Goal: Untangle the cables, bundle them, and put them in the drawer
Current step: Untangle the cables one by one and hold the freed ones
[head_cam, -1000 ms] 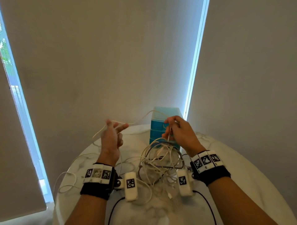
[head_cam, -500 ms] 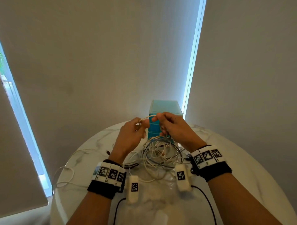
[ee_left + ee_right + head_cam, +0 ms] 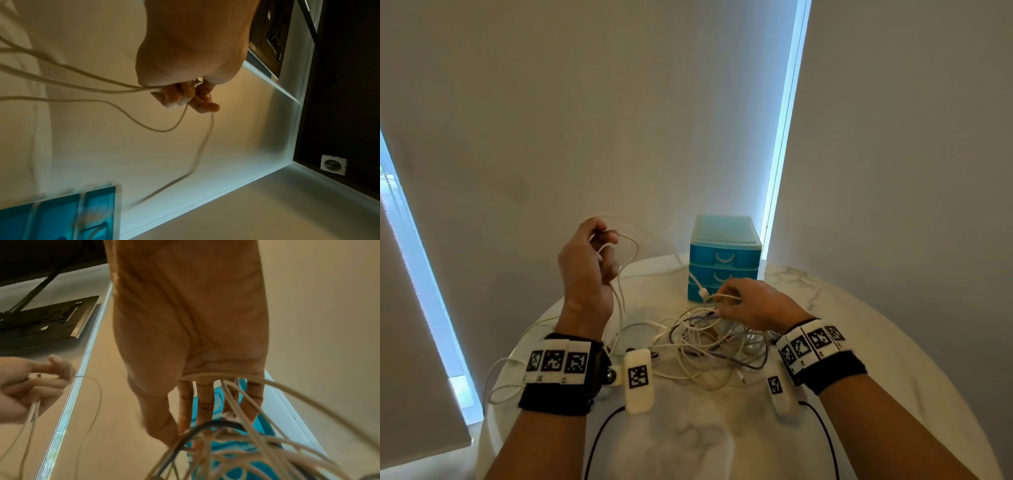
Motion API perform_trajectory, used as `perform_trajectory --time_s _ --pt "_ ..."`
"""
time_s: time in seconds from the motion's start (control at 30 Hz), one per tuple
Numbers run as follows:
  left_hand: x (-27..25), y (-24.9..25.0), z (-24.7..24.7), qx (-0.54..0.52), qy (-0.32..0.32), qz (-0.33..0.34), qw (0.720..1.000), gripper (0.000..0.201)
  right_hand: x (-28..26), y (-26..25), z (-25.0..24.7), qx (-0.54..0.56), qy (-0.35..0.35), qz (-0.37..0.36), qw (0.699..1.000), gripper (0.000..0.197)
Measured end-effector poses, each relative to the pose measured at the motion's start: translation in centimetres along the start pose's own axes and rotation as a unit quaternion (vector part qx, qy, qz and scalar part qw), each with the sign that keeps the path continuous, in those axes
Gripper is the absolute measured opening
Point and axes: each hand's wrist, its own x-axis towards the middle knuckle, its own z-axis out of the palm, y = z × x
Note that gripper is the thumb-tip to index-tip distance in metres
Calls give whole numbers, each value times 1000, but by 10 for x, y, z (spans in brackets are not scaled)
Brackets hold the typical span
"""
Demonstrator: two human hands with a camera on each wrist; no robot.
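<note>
A tangle of cables (image 3: 709, 346), mostly white with a few dark strands, lies on the round white marbled surface (image 3: 893, 359) near its middle, between the two wrists. The right hand (image 3: 753, 305) sits low over the far side of the tangle, its thumb and fingers pinching several white strands, with a white plug (image 3: 702, 292) just beyond its fingertips. The left hand (image 3: 585, 263) is raised above the surface's left part, fingers curled around loops of a white cable (image 3: 631, 253) that trails down into the pile and off toward the left edge. At the far edge stands a blue drawer unit (image 3: 724, 257), its three drawers all pushed in.
</note>
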Motion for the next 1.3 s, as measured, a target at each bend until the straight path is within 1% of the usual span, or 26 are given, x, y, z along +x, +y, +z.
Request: perform_trajectory --time_s 0.07,0.13,0.2,0.23,0.27,0.33,0.37,0.4,0.43,0.5,0.53,0.57,0.6,0.67,0.73,0.83,0.9,0.97,1.03,1.1,1.13,1.17,1.2,1.23,1.27,1.3 --pt "2 8 4 -8 -12 6 1000 24 2 -3 -2 -39 11 -1 999 40" --pt "4 18 13 -2 -25 16 1000 24 4 -10 0 -46 18 -7 999 62" --pt "6 28 25 31 -42 15 998 25 6 -20 4 50 22 -43 998 77" --pt "6 30 31 59 -56 9 997 25 5 -26 5 120 27 -67 990 77" --pt "5 30 35 96 -72 1 993 25 4 -33 4 194 36 -88 976 74" --pt "2 27 40 176 -105 -25 978 27 -1 -47 0 337 52 -105 934 60" --pt "0 24 40 208 -119 -41 970 28 -2 -55 -2 388 60 -106 914 53" --pt "-2 22 40 232 -133 -56 962 29 -3 -62 -4 415 75 -104 901 50" --pt "-4 21 40 250 -148 -68 955 29 -4 -67 -5 416 98 -101 899 52" --pt "-7 19 40 273 -166 -82 944 29 -4 -72 -8 377 149 -109 908 56" --pt "-7 19 40 278 -166 -84 942 29 -3 -71 -8 356 158 -118 914 48" --pt "-7 19 41 278 -160 -83 944 29 -3 -70 -9 338 149 -124 921 37" --pt "-5 21 41 272 -150 -77 947 28 -6 -67 -10 324 127 -123 929 30" --pt "1 26 39 262 -125 -56 955 25 -10 -58 -7 333 80 -114 933 41" --pt "9 34 33 269 -109 -36 956 23 -15 -49 -4 349 51 -106 930 50" --pt "22 42 21 265 -76 -27 961 21 -19 -42 0 353 8 -91 931 53" --pt "30 48 13 255 -34 -25 966 21 -20 -49 0 400 -27 -76 913 48" --pt "39 52 8 266 -17 -26 963 20 -21 -59 -7 462 -24 -55 885 43" --pt "46 55 -1 311 -17 -33 950 19 -15 -69 -13 516 -1 -52 855 38" --pt "45 57 -11 397 -29 -49 916 25 -5 -77 -20 555 20 -39 831 29" --pt "41 53 -15 438 -38 -61 896 39 1 -79 -24 571 33 -22 820 23" --pt "37 48 -18 467 -45 -68 880 58 6 -79 -27 580 49 -2 813 17" --pt "30 42 -19 477 -52 -62 875 73 13 -77 -29 564 73 16 822 15" --pt "22 37 -17 472 -61 -44 878 78 18 -75 -30 520 95 23 849 16" --pt "12 32 -12 452 -75 -27 889 75 21 -74 -29 460 109 19 881 16" --pt "4 27 -5 415 -90 -22 905 65 21 -73 -27 402 113 7 908 18"
